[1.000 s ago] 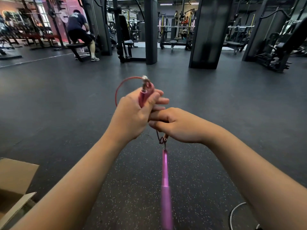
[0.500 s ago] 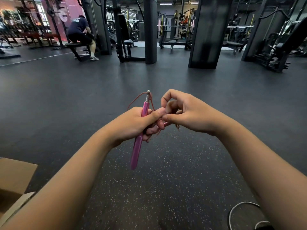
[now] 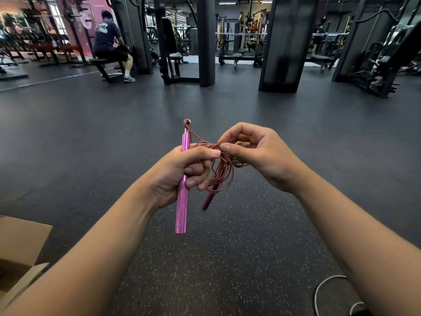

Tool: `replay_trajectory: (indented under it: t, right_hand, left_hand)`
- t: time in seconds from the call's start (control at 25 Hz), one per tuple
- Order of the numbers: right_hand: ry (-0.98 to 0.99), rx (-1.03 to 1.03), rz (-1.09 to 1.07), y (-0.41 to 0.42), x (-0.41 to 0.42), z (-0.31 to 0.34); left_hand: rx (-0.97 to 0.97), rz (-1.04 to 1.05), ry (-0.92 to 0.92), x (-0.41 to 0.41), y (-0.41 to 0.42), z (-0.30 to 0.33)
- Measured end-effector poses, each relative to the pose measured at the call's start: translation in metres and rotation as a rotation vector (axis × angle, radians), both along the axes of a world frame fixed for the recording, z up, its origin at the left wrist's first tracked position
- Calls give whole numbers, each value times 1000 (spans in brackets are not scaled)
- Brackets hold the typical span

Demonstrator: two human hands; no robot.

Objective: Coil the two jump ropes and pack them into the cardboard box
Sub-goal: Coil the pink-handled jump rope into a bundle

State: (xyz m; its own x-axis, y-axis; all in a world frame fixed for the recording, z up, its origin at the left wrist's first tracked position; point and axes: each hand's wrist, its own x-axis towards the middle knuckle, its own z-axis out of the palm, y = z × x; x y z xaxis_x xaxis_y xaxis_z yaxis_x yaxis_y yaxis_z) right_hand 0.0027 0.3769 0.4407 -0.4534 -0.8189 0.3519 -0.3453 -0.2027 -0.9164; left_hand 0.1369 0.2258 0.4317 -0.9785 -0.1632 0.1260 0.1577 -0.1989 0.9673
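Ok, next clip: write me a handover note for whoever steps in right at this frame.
Left hand: grip shut on the pink handle, held upright, red cord looped beside it.
Right hand: thumb and forefinger pinch the cord loops at the top.
Second handle hangs among the loops.
Box: open on the floor at lower left; inside mostly out of view.
White rope: loose on the floor at lower right.
Done: pink rope mostly coiled.
Left: secure the coil, box it, then coil and box the white rope.
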Motion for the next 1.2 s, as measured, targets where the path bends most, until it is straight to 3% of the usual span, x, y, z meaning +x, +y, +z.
replay_trajectory:
  t: [0.24,0.44,0.68,0.96,1.2]
  right_hand:
    - [-209,35,195,-1,4,-8]
    - [-88,92,146,4,1,-4]
    - [-294,152,209,-1,5,-13]
    - [-285,178,297,-7,2,-24]
    - [-255,88,101,-8,-2,-26]
  left_hand:
    - [116,77,33,-2,2,-5]
    - [169,80,65,-1,1,-4]
    - [301,-48,112,2,4,-1]
    - [339,-127,97,1,4,-5]
    - [209,27,34,-2,0,-6]
